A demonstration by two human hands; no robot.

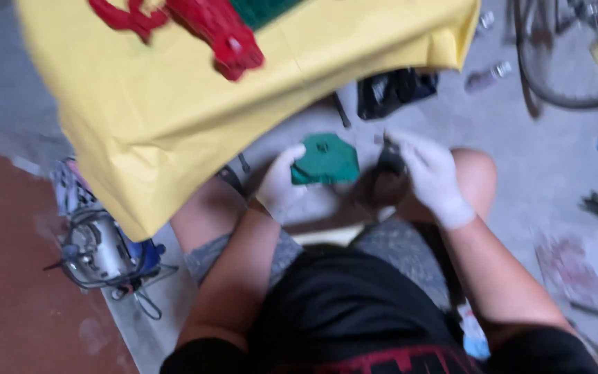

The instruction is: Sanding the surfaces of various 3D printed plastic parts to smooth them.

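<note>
Gloves cover both hands: left hand [279, 185] grips a green part [325, 161], right hand [432, 176] pinches a small dark piece [389, 163]

One camera only, worn on the person's head, looking steeply down over the chest and lap to the concrete floor [562, 159]. It sits close: forearms and both hands fill the middle, a yellow sheet [174, 125] crowds the upper left, and the picture is motion-blurred.

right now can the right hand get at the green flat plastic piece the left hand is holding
Probably yes: the right hand sits just beside the green flat plastic piece in the left hand, nothing between them.
</note>
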